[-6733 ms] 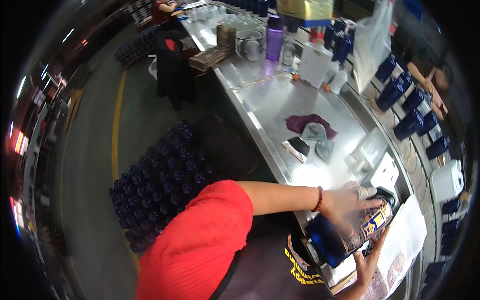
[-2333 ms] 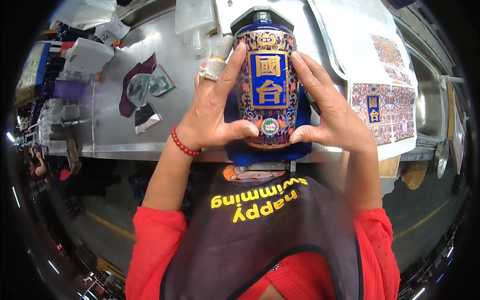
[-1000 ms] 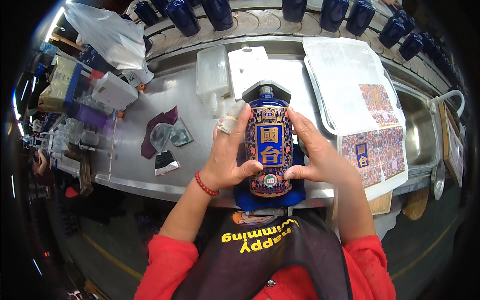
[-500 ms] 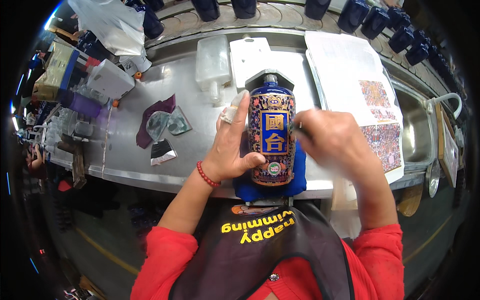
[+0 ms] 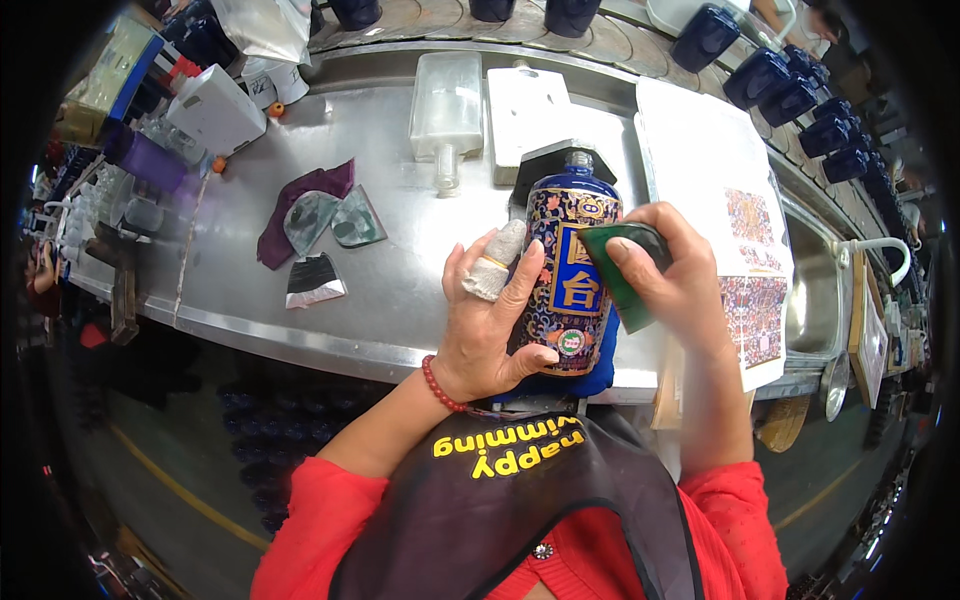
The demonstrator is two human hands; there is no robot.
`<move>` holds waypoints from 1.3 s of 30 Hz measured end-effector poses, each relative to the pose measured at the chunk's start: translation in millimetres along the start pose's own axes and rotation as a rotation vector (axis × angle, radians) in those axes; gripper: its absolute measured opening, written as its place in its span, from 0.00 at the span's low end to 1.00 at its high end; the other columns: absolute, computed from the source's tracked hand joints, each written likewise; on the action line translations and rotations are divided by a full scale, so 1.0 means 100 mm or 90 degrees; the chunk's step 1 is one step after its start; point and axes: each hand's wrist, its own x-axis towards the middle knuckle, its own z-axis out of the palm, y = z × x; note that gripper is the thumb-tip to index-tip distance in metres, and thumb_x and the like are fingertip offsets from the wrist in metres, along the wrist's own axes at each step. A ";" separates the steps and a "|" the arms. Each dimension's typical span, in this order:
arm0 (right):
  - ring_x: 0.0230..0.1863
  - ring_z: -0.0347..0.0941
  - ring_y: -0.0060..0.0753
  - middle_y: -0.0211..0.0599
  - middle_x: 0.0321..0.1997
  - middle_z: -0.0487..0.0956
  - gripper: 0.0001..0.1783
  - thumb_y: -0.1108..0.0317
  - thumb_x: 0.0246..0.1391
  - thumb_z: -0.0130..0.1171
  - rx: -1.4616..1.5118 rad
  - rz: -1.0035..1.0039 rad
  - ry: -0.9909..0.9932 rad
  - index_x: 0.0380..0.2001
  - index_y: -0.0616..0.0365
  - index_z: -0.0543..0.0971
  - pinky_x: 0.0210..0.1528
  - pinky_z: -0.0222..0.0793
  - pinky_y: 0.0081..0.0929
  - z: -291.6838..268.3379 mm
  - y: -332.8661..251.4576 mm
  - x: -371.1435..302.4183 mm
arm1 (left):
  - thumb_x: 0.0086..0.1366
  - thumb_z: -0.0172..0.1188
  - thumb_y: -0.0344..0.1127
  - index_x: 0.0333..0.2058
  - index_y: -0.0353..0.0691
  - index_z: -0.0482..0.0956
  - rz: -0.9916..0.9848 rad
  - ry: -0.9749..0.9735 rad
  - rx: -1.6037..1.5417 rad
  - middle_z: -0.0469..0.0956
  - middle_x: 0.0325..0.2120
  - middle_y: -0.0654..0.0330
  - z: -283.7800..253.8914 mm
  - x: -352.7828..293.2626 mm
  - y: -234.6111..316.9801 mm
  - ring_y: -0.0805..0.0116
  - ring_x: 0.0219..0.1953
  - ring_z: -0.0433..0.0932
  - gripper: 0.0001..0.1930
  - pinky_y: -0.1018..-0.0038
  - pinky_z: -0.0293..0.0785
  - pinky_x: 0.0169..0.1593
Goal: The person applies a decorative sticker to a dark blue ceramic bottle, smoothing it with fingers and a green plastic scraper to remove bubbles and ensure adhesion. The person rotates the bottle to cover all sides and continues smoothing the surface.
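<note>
Blue bottle (image 5: 575,285): lay face up in front of the worker at the near side of the desk (image 5: 390,125), its neck toward twelve o'clock and a patterned label on its front.
Blue cloth (image 5: 601,376): showed under the bottle's lower end, at six.
Left hand (image 5: 480,335): met the bottle from nine, thumb and fingers apart, that grip laid along its side; a pale cover wrapped one finger.
Right hand (image 5: 675,265): reached in from three, its grip clamped on a green scraper (image 5: 622,280).
Scraper's edge: overlapped the right part of the label; I couldn't tell how firmly it touched.
Dark block (image 5: 538,172): sat behind the bottle's neck, toward twelve.
Clear bottle (image 5: 447,110): rested at eleven, its neck toward the worker, just beside a white plate (image 5: 522,120).
Scraps: purple cloth (image 5: 275,240), greenish pieces (image 5: 360,217) and a black-and-silver piece (image 5: 315,280) lay together around nine, well apart from the hands.
Printed sheets (image 5: 752,330): spread between one and four.
Sink (image 5: 812,275): stood beyond them at three.
Conveyor (image 5: 420,38): curved past from eleven to two, carrying dark blue bottles (image 5: 755,77).
</note>
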 end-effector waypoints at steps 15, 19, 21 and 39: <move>0.32 0.75 0.22 0.34 0.29 0.80 0.14 0.64 0.60 0.68 -0.012 0.031 0.038 0.40 0.63 0.78 0.36 0.73 0.22 -0.12 0.01 0.40 | 0.66 0.42 0.76 0.71 0.31 0.56 -0.020 -0.040 -0.065 0.61 0.68 0.40 -0.06 0.38 -0.11 0.41 0.70 0.58 0.53 0.38 0.38 0.70; 0.27 0.77 0.24 0.34 0.27 0.82 0.08 0.69 0.59 0.66 0.077 -0.017 0.069 0.37 0.61 0.80 0.31 0.73 0.24 -0.09 0.08 0.39 | 0.66 0.44 0.76 0.70 0.33 0.60 0.032 -0.054 -0.006 0.63 0.67 0.41 -0.10 0.49 -0.10 0.41 0.69 0.59 0.52 0.38 0.38 0.70; 0.30 0.74 0.20 0.33 0.29 0.79 0.08 0.68 0.61 0.65 0.098 -0.004 0.024 0.38 0.62 0.79 0.35 0.72 0.21 -0.08 0.15 0.33 | 0.66 0.44 0.75 0.69 0.35 0.63 0.084 -0.060 0.050 0.65 0.66 0.42 -0.10 0.56 -0.09 0.41 0.68 0.61 0.49 0.39 0.40 0.70; 0.66 0.68 0.61 0.62 0.65 0.71 0.34 0.88 0.54 0.49 -0.091 -0.133 0.088 0.67 0.66 0.67 0.68 0.64 0.43 0.26 0.50 -0.31 | 0.71 0.46 0.68 0.65 0.39 0.72 0.126 -0.103 0.006 0.78 0.57 0.46 -0.25 0.97 -0.19 0.46 0.61 0.74 0.39 0.49 0.55 0.70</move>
